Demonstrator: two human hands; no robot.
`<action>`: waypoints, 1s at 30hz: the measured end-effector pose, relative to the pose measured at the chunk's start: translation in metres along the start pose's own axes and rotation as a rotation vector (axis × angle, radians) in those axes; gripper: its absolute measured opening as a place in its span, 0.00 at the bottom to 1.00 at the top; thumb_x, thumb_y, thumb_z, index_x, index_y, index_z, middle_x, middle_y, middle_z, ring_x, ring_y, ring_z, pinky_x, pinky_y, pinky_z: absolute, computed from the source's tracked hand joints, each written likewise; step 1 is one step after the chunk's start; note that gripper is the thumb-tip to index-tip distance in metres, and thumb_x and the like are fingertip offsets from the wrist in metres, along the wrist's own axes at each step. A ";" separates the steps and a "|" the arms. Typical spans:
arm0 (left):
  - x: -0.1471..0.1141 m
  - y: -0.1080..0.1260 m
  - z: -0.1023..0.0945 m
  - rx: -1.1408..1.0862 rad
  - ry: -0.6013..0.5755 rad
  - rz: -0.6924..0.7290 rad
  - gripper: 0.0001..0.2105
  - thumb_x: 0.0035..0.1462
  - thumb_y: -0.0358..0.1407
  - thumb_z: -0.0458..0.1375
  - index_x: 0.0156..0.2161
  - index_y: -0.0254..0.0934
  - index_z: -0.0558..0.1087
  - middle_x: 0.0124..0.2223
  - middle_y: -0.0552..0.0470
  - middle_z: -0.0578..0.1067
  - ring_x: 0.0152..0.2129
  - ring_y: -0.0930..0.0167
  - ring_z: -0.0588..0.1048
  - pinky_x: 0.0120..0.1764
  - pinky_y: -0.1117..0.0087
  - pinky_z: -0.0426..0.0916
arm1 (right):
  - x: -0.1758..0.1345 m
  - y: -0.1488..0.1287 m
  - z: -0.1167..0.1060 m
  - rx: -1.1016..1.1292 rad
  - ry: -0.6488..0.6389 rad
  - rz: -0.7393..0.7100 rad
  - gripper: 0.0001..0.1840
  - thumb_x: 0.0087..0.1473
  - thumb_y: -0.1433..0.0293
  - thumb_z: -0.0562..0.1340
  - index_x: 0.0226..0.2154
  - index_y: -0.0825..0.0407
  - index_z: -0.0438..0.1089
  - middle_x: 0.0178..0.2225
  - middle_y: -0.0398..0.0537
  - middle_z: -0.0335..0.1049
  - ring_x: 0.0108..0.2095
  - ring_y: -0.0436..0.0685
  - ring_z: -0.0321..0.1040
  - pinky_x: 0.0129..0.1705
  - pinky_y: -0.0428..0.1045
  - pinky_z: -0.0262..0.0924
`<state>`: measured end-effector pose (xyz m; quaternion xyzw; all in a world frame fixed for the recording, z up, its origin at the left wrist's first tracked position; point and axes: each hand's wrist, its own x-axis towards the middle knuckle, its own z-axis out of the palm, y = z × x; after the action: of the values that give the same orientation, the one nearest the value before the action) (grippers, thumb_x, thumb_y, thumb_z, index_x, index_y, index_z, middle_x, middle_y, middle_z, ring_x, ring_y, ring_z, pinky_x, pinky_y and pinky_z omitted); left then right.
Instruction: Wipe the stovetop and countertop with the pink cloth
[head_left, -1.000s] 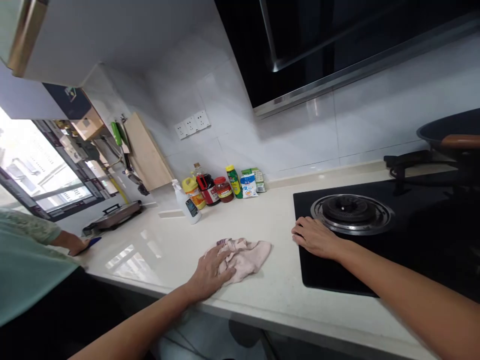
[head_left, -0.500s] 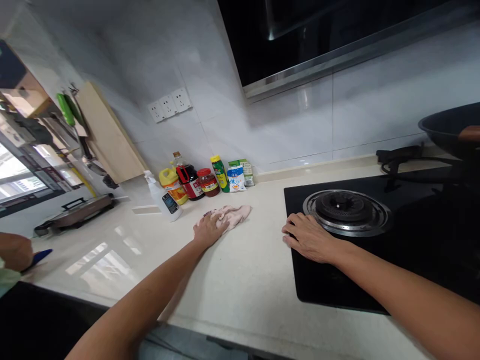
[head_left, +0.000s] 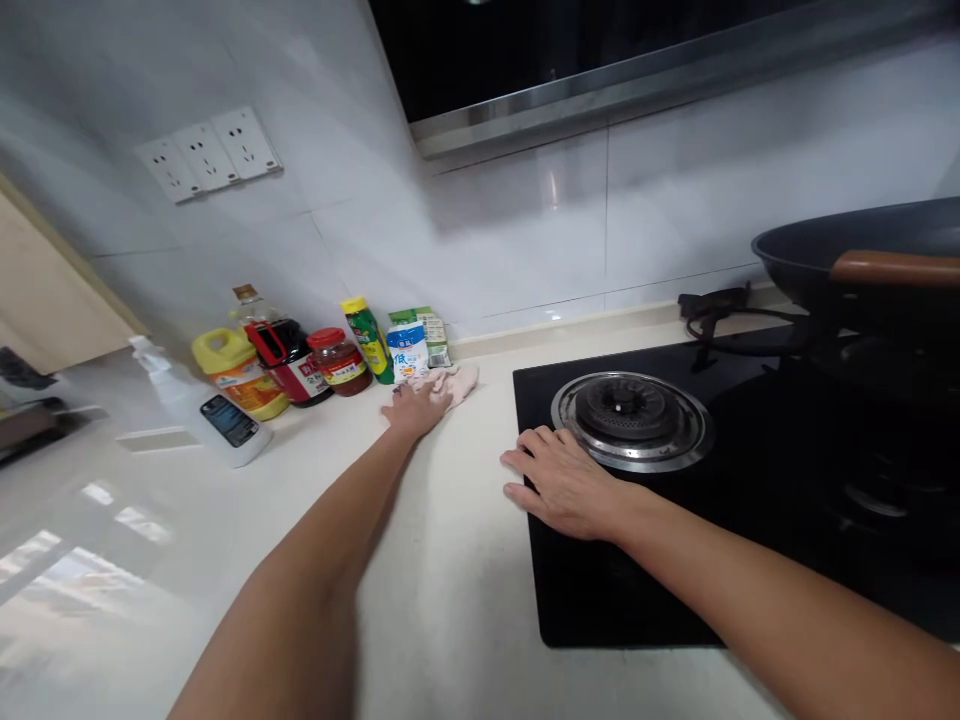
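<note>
Left hand (head_left: 412, 408) lies flat, palm down, pressing the pink cloth (head_left: 454, 381) onto the counter (head_left: 442, 580) far back by the wall, just left of the hob (head_left: 675, 500). Cloth touches the white packet (head_left: 409, 350). Right hand (head_left: 566, 485) rests open on the hob's left edge, holding nothing. Counter near the hob looks clean; the stretch beneath the bottles (head_left: 285, 355) looks unwiped.

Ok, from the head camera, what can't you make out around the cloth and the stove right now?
Head view only:
- Pink cloth: mostly covered by the left hand, so its spread is unclear.
- Bottle and jar labels: too small and blurred to read.
- Wok: cut off by the right edge, and it hides the burner beneath.
- Stove glass under the right hand: hidden by the palm.
- Cutting board: cut off at the left edge.
</note>
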<state>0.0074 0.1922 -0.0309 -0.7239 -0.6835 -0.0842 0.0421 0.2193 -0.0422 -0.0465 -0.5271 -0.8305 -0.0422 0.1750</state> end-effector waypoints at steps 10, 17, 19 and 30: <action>-0.113 0.038 -0.005 -0.029 0.073 0.318 0.29 0.62 0.61 0.49 0.63 0.53 0.67 0.69 0.46 0.60 0.63 0.55 0.61 0.61 0.45 0.55 | 0.005 0.009 0.009 0.008 0.364 0.129 0.25 0.69 0.58 0.47 0.61 0.52 0.61 0.54 0.58 0.63 0.52 0.64 0.59 0.52 0.60 0.54; -0.220 0.008 -0.026 -0.057 0.085 0.496 0.25 0.62 0.54 0.57 0.61 0.49 0.69 0.66 0.44 0.64 0.62 0.56 0.63 0.60 0.47 0.58 | 0.003 0.019 0.016 0.101 0.403 0.239 0.25 0.69 0.57 0.45 0.59 0.51 0.62 0.52 0.58 0.64 0.52 0.65 0.61 0.52 0.60 0.56; -0.250 -0.006 -0.035 -0.079 0.059 0.549 0.25 0.61 0.52 0.58 0.60 0.48 0.69 0.66 0.44 0.64 0.63 0.56 0.62 0.61 0.46 0.58 | 0.001 0.019 0.017 0.112 0.345 0.253 0.25 0.69 0.57 0.45 0.59 0.51 0.62 0.53 0.58 0.64 0.53 0.65 0.61 0.51 0.60 0.57; -0.325 -0.068 -0.091 -0.142 -0.247 0.635 0.22 0.50 0.46 0.69 0.48 0.43 0.72 0.61 0.44 0.68 0.60 0.56 0.66 0.58 0.53 0.64 | -0.006 0.015 0.016 0.080 0.145 0.245 0.24 0.68 0.58 0.47 0.57 0.51 0.65 0.55 0.58 0.63 0.55 0.67 0.62 0.53 0.61 0.57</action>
<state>-0.0828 -0.1386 -0.0034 -0.9062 -0.4165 -0.0261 -0.0672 0.2305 -0.0364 -0.0654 -0.6127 -0.7461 -0.0254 0.2592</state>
